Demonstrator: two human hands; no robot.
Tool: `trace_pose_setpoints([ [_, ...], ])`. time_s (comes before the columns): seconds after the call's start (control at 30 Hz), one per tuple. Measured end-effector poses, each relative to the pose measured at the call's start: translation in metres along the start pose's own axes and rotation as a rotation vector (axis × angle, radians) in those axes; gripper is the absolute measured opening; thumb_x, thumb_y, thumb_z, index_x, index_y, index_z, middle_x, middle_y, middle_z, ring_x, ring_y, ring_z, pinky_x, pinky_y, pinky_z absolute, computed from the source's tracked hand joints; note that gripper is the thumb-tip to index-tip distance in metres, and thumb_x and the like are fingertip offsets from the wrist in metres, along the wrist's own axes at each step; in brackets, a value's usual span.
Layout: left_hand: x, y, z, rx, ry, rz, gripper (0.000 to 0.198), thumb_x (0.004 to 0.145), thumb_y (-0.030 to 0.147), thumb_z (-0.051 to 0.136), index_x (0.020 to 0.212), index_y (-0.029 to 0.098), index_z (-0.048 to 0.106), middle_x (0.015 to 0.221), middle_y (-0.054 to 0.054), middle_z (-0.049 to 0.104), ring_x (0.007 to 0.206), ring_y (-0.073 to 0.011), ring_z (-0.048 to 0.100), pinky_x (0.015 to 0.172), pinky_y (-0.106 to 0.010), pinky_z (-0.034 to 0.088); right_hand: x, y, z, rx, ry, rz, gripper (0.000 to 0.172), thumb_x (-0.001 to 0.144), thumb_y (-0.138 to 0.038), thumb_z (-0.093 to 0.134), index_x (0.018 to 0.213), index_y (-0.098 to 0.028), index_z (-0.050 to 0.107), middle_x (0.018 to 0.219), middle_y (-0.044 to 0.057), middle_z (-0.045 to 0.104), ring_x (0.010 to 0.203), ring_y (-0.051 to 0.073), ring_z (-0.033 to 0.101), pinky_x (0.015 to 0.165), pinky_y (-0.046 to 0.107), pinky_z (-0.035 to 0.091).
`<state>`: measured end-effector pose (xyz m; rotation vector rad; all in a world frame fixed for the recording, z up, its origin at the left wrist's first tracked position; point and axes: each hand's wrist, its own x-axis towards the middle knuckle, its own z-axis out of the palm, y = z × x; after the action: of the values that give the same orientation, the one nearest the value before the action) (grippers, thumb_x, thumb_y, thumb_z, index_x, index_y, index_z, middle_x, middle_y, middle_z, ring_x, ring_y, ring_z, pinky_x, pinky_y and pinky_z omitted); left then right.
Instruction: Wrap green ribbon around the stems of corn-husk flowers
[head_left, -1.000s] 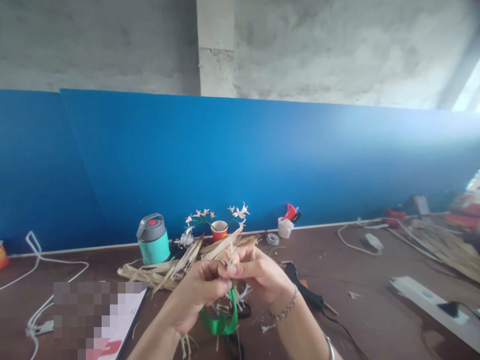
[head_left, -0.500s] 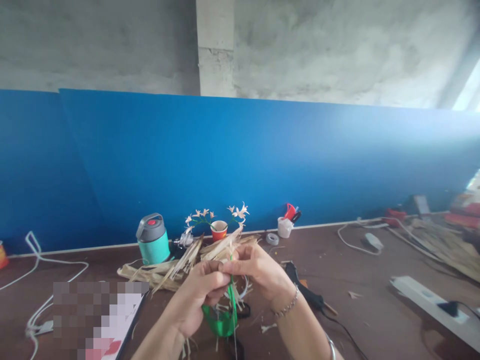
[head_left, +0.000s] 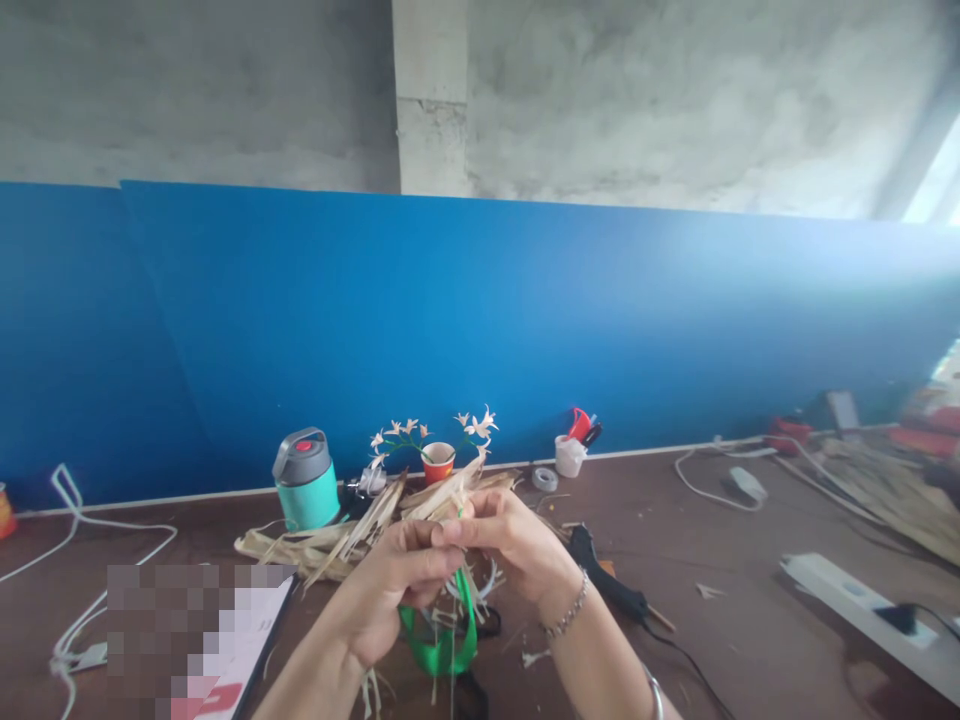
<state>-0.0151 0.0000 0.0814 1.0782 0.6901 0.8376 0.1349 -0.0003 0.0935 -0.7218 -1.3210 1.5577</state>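
My left hand [head_left: 397, 580] and my right hand [head_left: 514, 540] meet in front of me, fingertips pinched together. Between them is a narrow strip of green tape [head_left: 442, 655], whose slack hangs below in a wide loop. A thin pale wire or stem hangs down beside that loop; its upper end is hidden by my fingers. Something pale, perhaps a small husk flower, shows just above the fingertips, too small to make out. Behind my hands lie dried corn husks [head_left: 322, 550]. A paper cup [head_left: 438, 462] stands beyond, holding green stems with small pale husk flowers [head_left: 480, 428].
A teal flask [head_left: 309, 490] stands back left. Right of the cup are a tape roll [head_left: 545, 479] and a white pot of pens and red-handled scissors [head_left: 571, 457]. A black glue gun [head_left: 604, 580] with its cord lies by my right wrist. A power strip [head_left: 862, 610] is further right.
Both hands have shifted very slightly left, still pinched together. The hanging green tape loop has swung open wider, and the thin strand below has moved left.
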Motion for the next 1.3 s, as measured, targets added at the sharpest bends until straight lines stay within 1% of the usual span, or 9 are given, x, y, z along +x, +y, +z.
trace_pose_setpoints([
  [0.1,0.0,0.0,-0.002,-0.06,-0.032,-0.009,0.028,0.055,0.025,0.075,0.058,0.015,0.049,0.047,0.008,0.034,0.042,-0.0022,0.016,0.043,-0.021,0.006,0.0,0.001,-0.005,0.061,-0.116,-0.039,0.025,0.07,-0.035,0.068,0.069,-0.01,0.067,0.067,0.003,0.062,0.063,0.011,0.053,0.064,0.026,0.039],
  [0.17,0.0,-0.001,-0.003,-0.08,-0.047,-0.015,0.029,0.054,0.023,0.075,0.058,0.014,0.049,0.048,0.008,0.035,0.043,-0.002,0.017,0.043,-0.02,0.006,0.0,0.003,-0.009,0.1,-0.158,-0.031,0.02,0.069,-0.031,0.07,0.072,-0.011,0.068,0.072,0.004,0.064,0.066,0.012,0.055,0.066,0.026,0.04],
  [0.33,0.001,-0.002,-0.003,-0.093,-0.047,-0.001,0.027,0.056,0.023,0.075,0.059,0.013,0.05,0.048,0.008,0.034,0.043,-0.0014,0.016,0.042,-0.019,0.007,0.002,0.007,-0.012,0.156,-0.133,-0.028,0.013,0.066,-0.024,0.073,0.063,-0.013,0.067,0.069,0.002,0.064,0.065,0.012,0.055,0.066,0.026,0.041],
  [0.53,0.0,-0.004,-0.005,-0.129,-0.092,-0.039,0.021,0.055,0.022,0.071,0.063,0.011,0.055,0.051,0.004,0.043,0.042,-0.0007,0.022,0.042,-0.018,0.006,-0.001,0.004,-0.009,0.201,-0.171,-0.03,0.013,0.065,-0.023,0.074,0.062,-0.012,0.068,0.062,-0.001,0.059,0.062,0.01,0.052,0.063,0.024,0.039],
  [0.67,-0.002,-0.002,0.001,-0.095,-0.036,-0.024,0.021,0.051,0.021,0.071,0.062,0.013,0.054,0.046,0.008,0.038,0.039,0.0,0.018,0.041,-0.019,0.005,-0.003,0.001,-0.006,0.194,-0.13,-0.017,0.016,0.06,-0.023,0.077,0.058,-0.012,0.067,0.061,-0.001,0.059,0.058,0.009,0.051,0.06,0.024,0.037],
  [0.83,-0.004,0.004,0.006,0.072,0.027,0.033,0.02,0.053,0.026,0.071,0.061,0.013,0.058,0.042,0.009,0.036,0.039,-0.0019,0.021,0.041,-0.021,0.009,-0.003,0.0,-0.005,0.099,-0.037,-0.014,0.018,0.058,-0.024,0.078,0.056,-0.012,0.065,0.056,-0.001,0.059,0.053,0.008,0.048,0.055,0.023,0.034],
  [1.0,-0.003,0.003,0.003,0.081,0.026,0.041,0.021,0.053,0.026,0.071,0.057,0.014,0.054,0.043,0.009,0.034,0.04,-0.0025,0.021,0.042,-0.022,0.009,-0.003,-0.001,-0.004,0.045,0.005,-0.015,0.019,0.056,-0.024,0.079,0.055,-0.013,0.064,0.06,-0.002,0.059,0.056,0.008,0.049,0.057,0.022,0.035],
  [1.1,0.0,-0.002,0.001,0.004,-0.011,0.032,0.024,0.054,0.026,0.071,0.06,0.015,0.052,0.045,0.008,0.034,0.041,-0.0028,0.021,0.042,-0.021,0.009,-0.003,0.0,-0.004,0.058,-0.022,-0.03,0.02,0.058,-0.026,0.079,0.056,-0.013,0.063,0.058,-0.002,0.057,0.055,0.008,0.047,0.058,0.023,0.035],
  [1.3,0.003,-0.009,0.001,-0.124,-0.202,-0.056,0.022,0.061,0.028,0.068,0.061,0.013,0.052,0.05,0.006,0.035,0.043,-0.0023,0.015,0.042,-0.02,0.007,-0.002,0.003,-0.003,0.131,-0.054,-0.096,0.018,0.062,-0.025,0.076,0.057,-0.013,0.064,0.057,-0.002,0.057,0.053,0.008,0.049,0.052,0.021,0.036],
])
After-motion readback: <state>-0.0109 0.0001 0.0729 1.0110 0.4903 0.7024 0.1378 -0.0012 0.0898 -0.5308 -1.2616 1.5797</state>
